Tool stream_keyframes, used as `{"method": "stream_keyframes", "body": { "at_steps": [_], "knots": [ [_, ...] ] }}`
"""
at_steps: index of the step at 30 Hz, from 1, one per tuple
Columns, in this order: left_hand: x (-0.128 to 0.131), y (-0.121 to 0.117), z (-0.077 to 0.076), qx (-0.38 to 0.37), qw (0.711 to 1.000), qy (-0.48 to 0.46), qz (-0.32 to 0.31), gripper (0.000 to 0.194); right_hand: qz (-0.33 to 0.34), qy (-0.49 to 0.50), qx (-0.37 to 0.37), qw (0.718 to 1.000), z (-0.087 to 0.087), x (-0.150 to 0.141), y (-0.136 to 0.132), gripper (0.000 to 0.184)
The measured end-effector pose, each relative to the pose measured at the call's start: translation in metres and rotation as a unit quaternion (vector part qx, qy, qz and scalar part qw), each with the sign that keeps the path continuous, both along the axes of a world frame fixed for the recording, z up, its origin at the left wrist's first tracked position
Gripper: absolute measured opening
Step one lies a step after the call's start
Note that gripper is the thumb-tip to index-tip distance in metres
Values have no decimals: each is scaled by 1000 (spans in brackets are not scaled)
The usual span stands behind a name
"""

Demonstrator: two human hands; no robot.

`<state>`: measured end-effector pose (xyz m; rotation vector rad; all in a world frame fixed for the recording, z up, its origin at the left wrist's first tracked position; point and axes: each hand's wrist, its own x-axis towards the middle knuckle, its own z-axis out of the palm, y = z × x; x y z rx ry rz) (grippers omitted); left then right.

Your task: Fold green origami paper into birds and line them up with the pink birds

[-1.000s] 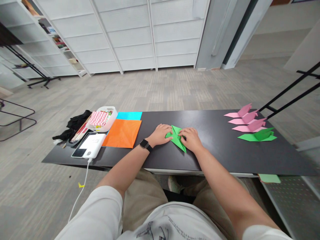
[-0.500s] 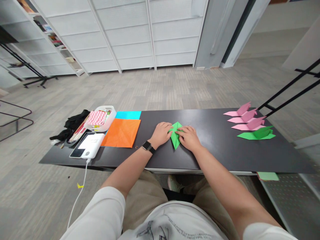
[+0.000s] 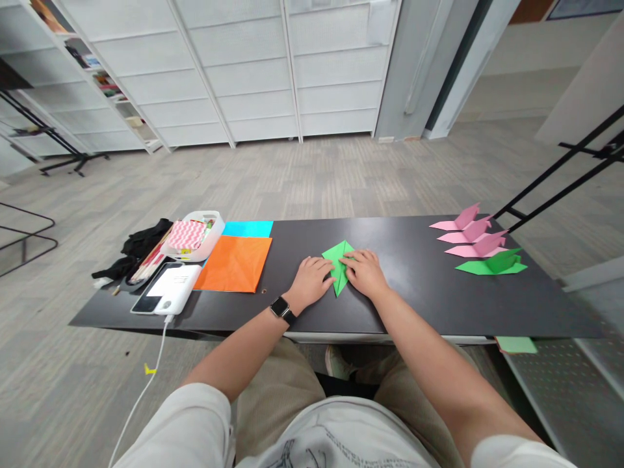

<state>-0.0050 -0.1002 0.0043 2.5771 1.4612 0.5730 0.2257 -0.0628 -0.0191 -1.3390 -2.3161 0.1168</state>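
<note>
Paper [image 3: 338, 273], green and folded into a kite shape, lies between my hands near the middle of the dark tabletop [image 3: 404, 286], its long point aimed back at me. My left hand [image 3: 311, 279] is loosely spread, unclenched, fingertips on the near-left side of the fold. My right hand [image 3: 365, 273] has its fingers bent onto the other side; I can't tell whether its thumb pinches a flap or merely presses.

The likeliest trouble, I judge, is a crease off the centre line: if one hand pushes harder than the other, the sheet could swivel and the flaps end up uneven. Thin layers may also slip over each other if I press before the edges line up, and dragging a nail could tear the narrow tip. The top looks smooth, so light pressure might not anchor anything.

Three pink birds [image 3: 467, 233] and one green bird [image 3: 502, 262] stand in a row well to my right. On my left lie an orange sheet [image 3: 236, 263], a blue sheet [image 3: 248, 229] just beyond, a white box [image 3: 214, 242] and a white device [image 3: 181, 287] trailing a cable [image 3: 155, 364]. Beyond the table, grey patterned flooring [image 3: 312, 179] runs to white cabinets [image 3: 336, 71], with a grey pillar [image 3: 426, 71] beside them.
</note>
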Motion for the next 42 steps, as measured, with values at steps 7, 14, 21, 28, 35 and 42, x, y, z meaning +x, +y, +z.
{"method": "stream_keyframes", "body": {
  "at_steps": [7,14,21,28,35,42],
  "knots": [
    [-7,-8,-3,-23,1000,-20,4,50,1,-10,-1,1000,2,-1,0,37],
    [-9,-12,-1,-31,999,-25,-17,66,-3,-17,4,1000,3,-1,-2,37],
    [-12,-13,2,-17,998,-30,-52,74,1,0,4,1000,5,-1,-3,37],
    [-11,-17,7,-20,997,-27,-64,67,-4,-5,2,1000,4,-3,-4,37],
    [-3,-16,7,-12,999,-22,-44,36,-15,-12,-11,1000,10,-3,-13,32],
    [-3,-12,1,1,1000,-23,-20,29,-16,7,-16,1000,15,-5,-22,28]
  ]
}}
